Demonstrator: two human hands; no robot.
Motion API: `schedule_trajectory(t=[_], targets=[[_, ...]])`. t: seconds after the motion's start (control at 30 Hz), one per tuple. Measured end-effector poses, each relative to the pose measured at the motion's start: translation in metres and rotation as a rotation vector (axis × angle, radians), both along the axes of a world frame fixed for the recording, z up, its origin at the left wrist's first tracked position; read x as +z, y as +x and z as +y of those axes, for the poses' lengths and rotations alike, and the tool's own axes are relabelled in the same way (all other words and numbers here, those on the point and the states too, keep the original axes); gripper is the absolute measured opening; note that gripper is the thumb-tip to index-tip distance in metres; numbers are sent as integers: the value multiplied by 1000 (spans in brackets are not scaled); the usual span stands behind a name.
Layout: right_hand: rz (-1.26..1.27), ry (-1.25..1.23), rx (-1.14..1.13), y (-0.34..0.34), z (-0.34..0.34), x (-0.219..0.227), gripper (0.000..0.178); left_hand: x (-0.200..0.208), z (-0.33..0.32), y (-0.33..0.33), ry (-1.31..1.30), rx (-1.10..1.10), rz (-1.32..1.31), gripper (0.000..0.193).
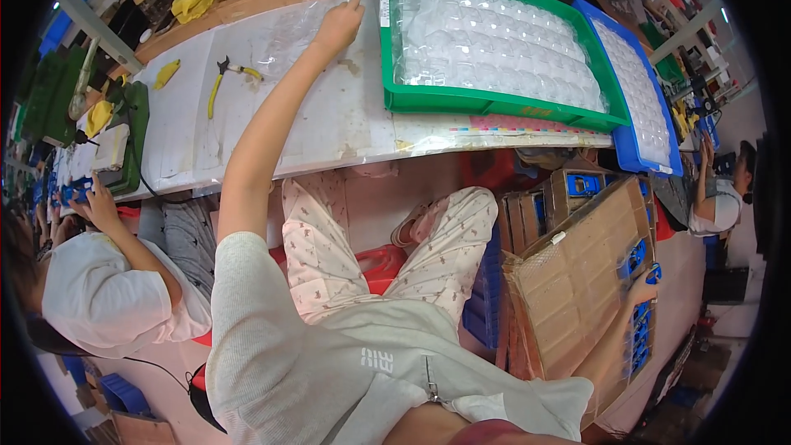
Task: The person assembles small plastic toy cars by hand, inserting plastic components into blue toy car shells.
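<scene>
My left hand (pixel 342 23) is closed, resting on the white-covered table just left of the green crate (pixel 511 107). Whatever its curled fingers may hold is hidden. Beside it lies a crumpled clear plastic sheet (pixel 284 45). Far to the right and low down, my right hand (pixel 642 289) grips a small blue-and-black case (pixel 653 273) that looks like a tape measure. It is at the edge of an open cardboard box (pixel 568 280), where several similar blue cases (pixel 634 257) sit in a row, partly covered by a cardboard layer.
Clear domed plastic pieces (pixel 494 41) fill the green crate; a blue crate (pixel 663 144) with similar pieces stands right of it. Yellow-handled pliers (pixel 221 82) lie on the table (pixel 185 140). A co-worker (pixel 115 280) sits close at left; another person (pixel 721 198) is at far right.
</scene>
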State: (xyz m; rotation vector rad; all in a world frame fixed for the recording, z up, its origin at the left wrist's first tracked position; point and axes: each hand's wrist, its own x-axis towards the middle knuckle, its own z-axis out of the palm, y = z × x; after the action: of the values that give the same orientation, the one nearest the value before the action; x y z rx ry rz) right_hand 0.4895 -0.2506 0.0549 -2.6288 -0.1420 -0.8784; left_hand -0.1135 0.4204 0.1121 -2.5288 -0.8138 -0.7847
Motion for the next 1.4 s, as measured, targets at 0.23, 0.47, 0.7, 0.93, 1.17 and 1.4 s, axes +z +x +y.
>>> schedule_trajectory(t=[0.23, 0.47, 0.7, 0.93, 1.17, 1.4], targets=[[-535, 389, 324, -84, 58, 67, 49, 25, -137, -55, -253, -138, -322, 10], [958, 1241, 872, -261, 158, 122, 50, -5, -190, -118, -492, -159, -287, 23], [2377, 973, 1010, -380, 231, 92, 77, -18, -245, -59, -491, -38, -422, 32], [2430, 720, 1064, -401, 259, 43, 61, -45, -247, -34, -319, 154, -284, 52], [2407, 896, 825, -390, 265, 30, 64, -32, -268, -49, -359, 154, -191, 57], [2415, 818, 847, -390, 264, 16, 50, -21, -274, -53, -442, 171, -180, 53]])
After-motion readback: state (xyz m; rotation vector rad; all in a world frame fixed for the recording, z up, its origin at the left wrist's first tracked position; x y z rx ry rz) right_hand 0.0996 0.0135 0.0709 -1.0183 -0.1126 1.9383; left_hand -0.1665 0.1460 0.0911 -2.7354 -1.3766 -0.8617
